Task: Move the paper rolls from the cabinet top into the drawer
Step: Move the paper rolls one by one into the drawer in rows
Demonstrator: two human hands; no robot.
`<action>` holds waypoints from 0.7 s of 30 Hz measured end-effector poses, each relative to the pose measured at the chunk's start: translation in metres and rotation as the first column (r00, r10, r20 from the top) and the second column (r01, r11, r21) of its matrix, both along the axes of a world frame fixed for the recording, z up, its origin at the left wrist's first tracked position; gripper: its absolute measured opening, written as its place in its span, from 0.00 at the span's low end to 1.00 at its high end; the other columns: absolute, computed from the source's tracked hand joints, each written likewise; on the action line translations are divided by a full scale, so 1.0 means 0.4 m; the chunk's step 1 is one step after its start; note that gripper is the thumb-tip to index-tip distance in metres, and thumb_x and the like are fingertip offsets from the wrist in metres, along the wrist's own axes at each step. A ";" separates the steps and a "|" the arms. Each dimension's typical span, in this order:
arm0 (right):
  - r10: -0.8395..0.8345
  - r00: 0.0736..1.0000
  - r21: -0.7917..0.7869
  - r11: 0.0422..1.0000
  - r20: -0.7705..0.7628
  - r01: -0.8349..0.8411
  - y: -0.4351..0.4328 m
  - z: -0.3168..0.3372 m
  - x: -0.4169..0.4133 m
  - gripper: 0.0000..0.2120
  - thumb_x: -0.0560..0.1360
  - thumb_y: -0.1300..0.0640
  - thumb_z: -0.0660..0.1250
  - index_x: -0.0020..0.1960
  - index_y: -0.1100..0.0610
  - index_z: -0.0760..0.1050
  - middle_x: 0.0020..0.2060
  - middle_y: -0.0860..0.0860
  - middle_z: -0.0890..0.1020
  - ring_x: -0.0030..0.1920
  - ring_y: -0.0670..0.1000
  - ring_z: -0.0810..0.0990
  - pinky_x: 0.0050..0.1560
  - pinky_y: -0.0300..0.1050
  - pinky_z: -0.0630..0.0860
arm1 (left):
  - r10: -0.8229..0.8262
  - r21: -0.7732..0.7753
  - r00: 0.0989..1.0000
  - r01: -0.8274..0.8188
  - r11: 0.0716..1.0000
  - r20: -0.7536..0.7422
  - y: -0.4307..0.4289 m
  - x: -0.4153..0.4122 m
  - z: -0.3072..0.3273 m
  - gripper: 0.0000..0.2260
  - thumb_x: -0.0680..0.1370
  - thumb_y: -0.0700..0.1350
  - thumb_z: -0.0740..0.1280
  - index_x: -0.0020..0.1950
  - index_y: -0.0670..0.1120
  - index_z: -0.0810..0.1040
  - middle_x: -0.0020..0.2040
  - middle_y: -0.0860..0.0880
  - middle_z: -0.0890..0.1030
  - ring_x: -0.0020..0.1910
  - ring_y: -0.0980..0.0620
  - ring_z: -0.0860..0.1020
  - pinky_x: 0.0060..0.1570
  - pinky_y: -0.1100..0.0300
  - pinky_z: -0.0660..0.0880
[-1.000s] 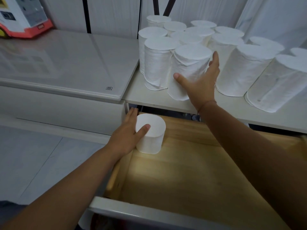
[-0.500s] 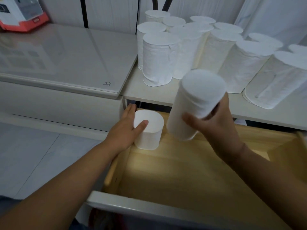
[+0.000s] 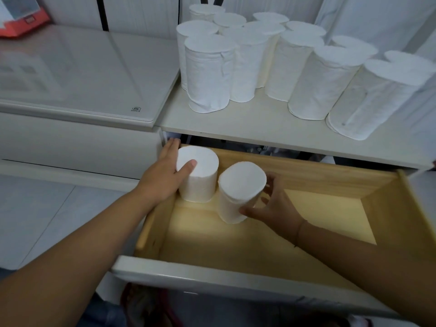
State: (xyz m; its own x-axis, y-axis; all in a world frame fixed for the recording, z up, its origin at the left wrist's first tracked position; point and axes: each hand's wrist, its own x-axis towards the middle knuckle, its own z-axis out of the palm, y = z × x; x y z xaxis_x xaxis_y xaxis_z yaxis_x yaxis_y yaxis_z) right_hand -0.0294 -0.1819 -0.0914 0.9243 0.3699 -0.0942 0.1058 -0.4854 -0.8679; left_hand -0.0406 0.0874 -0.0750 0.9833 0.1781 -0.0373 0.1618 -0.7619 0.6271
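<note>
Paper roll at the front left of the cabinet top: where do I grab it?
Wrap your grip round the front-left paper roll at its curved side, midway up, from the front. It stands upright; neighbouring rolls crowd behind and right, its front is bare.

Right edge cuts off rightmost paper roll (image 3: pixel 410 64).

Two paper rolls (image 3: pixel 197 175) in one drawer (image 3: pixel 306 177), about thirteen on the cabinet top (image 3: pixel 259 120)

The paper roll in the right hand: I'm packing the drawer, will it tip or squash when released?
The paper roll seems tilted in the right hand; tall for its base, it may tip or knock the neighbouring roll. Being paper, it probably dents if squeezed. Likely light: one hand holds it.
</note>
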 end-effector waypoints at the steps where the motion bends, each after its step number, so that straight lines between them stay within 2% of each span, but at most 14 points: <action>1: 0.012 1.000 -0.019 1.000 -0.006 -0.012 -0.002 0.005 0.003 0.45 0.62 0.53 0.80 0.69 0.50 0.56 0.63 0.43 0.67 0.65 0.46 0.69 0.63 0.42 0.71 | 0.000 -0.002 1.000 0.000 1.000 -0.002 0.000 -0.001 0.001 0.33 0.78 0.61 0.55 0.77 0.50 0.47 0.78 0.54 0.47 0.75 0.51 0.56 0.67 0.50 0.60; 4: 0.098 0.982 0.007 0.995 -0.159 -0.098 -0.011 0.046 0.026 0.48 0.63 0.52 0.80 0.74 0.46 0.54 0.65 0.43 0.68 0.64 0.46 0.70 0.60 0.41 0.72 | -0.004 -0.014 1.000 0.004 1.000 -0.007 -0.001 -0.002 0.005 0.32 0.78 0.61 0.55 0.77 0.51 0.48 0.78 0.54 0.49 0.73 0.48 0.60 0.66 0.48 0.63; 6: 0.141 0.931 0.056 0.990 -0.337 -0.129 -0.012 0.084 0.038 0.38 0.66 0.42 0.75 0.70 0.40 0.60 0.63 0.43 0.71 0.61 0.48 0.74 0.54 0.42 0.77 | -0.008 -0.008 1.000 0.008 1.000 -0.004 0.001 -0.001 0.007 0.31 0.78 0.61 0.56 0.76 0.49 0.50 0.78 0.52 0.52 0.71 0.47 0.64 0.64 0.45 0.66; 8: 0.098 0.870 0.032 0.995 -0.483 -0.094 -0.007 0.106 0.042 0.33 0.69 0.35 0.65 0.70 0.41 0.60 0.62 0.45 0.71 0.60 0.54 0.75 0.56 0.52 0.78 | -0.010 -0.001 1.000 0.010 1.000 -0.004 0.002 0.000 0.009 0.30 0.78 0.61 0.56 0.75 0.48 0.52 0.77 0.51 0.54 0.70 0.45 0.65 0.63 0.43 0.67; 9: 0.071 0.856 0.017 0.997 -0.513 -0.072 -0.003 0.109 0.045 0.30 0.71 0.36 0.63 0.70 0.43 0.61 0.62 0.47 0.71 0.58 0.56 0.78 0.55 0.53 0.79 | -0.013 -0.001 1.000 0.013 1.000 -0.003 0.001 0.000 0.008 0.31 0.78 0.61 0.55 0.75 0.48 0.52 0.77 0.51 0.54 0.70 0.46 0.64 0.63 0.43 0.67; 11: 0.043 0.829 0.049 0.999 -0.557 -0.018 0.011 0.108 0.041 0.26 0.74 0.42 0.66 0.69 0.48 0.64 0.62 0.52 0.74 0.51 0.58 0.83 0.48 0.51 0.83 | -0.012 -0.008 1.000 0.012 1.000 -0.002 0.001 0.000 0.005 0.32 0.78 0.61 0.55 0.76 0.49 0.50 0.78 0.53 0.50 0.72 0.48 0.62 0.66 0.45 0.65; 14: 0.055 0.752 0.107 0.994 -0.657 0.020 0.049 0.095 0.015 0.28 0.73 0.48 0.69 0.69 0.54 0.64 0.60 0.56 0.74 0.48 0.58 0.84 0.42 0.46 0.84 | -0.016 -0.019 1.000 0.017 1.000 0.018 0.000 -0.005 0.001 0.30 0.79 0.61 0.54 0.77 0.54 0.48 0.78 0.55 0.45 0.73 0.53 0.58 0.67 0.50 0.59; 17: 0.098 0.707 0.085 0.995 -0.701 -0.053 0.100 0.077 -0.017 0.28 0.74 0.44 0.67 0.68 0.56 0.65 0.58 0.57 0.76 0.44 0.54 0.84 0.42 0.44 0.84 | -0.048 -0.007 0.998 0.048 0.999 0.049 0.001 -0.007 -0.001 0.26 0.80 0.59 0.52 0.76 0.58 0.51 0.78 0.57 0.45 0.76 0.53 0.50 0.69 0.51 0.56; 21: 0.157 0.601 0.099 0.987 -0.783 -0.129 0.170 0.071 -0.039 0.26 0.74 0.38 0.64 0.63 0.53 0.64 0.59 0.58 0.77 0.45 0.52 0.84 0.47 0.43 0.82 | -0.059 -0.042 0.998 0.060 0.997 0.023 0.003 -0.003 -0.002 0.25 0.80 0.59 0.52 0.76 0.59 0.51 0.78 0.59 0.46 0.76 0.51 0.52 0.70 0.49 0.55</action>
